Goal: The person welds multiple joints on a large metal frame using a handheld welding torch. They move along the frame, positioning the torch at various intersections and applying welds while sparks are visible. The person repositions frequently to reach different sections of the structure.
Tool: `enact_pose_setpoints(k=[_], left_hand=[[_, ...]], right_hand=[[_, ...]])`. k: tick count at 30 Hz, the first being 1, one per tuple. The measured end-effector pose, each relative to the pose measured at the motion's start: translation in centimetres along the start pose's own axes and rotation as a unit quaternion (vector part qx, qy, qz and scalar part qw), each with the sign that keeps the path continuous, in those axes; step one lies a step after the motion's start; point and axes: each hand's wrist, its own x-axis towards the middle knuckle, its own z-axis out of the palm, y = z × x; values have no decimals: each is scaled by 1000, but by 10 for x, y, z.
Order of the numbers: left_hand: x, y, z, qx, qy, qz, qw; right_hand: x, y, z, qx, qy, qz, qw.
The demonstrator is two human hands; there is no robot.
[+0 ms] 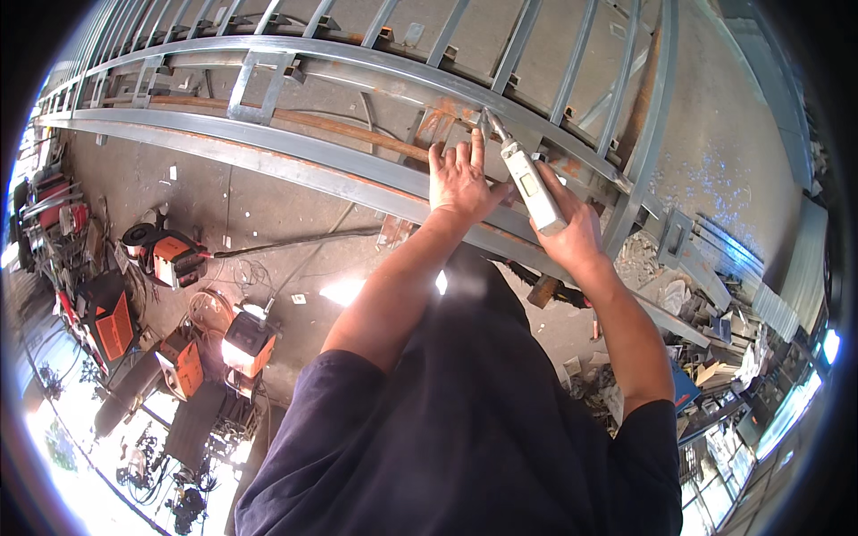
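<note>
My right hand [576, 228] is wrapped round what looks like a welding gun [529, 183], with a pale boxy body and a narrow metal nozzle. Its tip meets the long grey metal rail [402, 82] ahead of me, or sits just above it; which, I cannot tell. Beside the nozzle, my left hand [460, 183] lies palm down with fingers stretched out, the index finger reaching toward the tip. It seems to rest on or just over the lower steel beam [331, 170]. Rusty patches mark the metal near both hands.
Upright grey bars [572, 62] run off the rail, away from me. Orange-and-black machines [176, 259] stand on the floor at left, with a black cable [295, 239] stretching toward the beam. Metal offcuts and scrap [706, 348] are piled at right.
</note>
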Motion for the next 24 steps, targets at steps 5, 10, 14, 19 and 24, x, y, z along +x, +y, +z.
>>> enact_pose_setpoints(k=[5,10,14,19,24], left_hand=[[2,-2,2,-3,0,5,1000],[3,0,-3,1,-42,-6,999],[2,-1,0,-1,-32,0,999],[1,-1,0,4,-29,3,1000],[-1,-1,-4,4,-25,4,1000]], right_hand=[[-1,-4,6,-47,15,-25,998],[-3,-8,9,-55,7,-6,998],[-3,-15,5,-39,-12,21,999],[-2,-15,5,-46,-20,37,998],[-3,-14,6,-46,-27,49,997]])
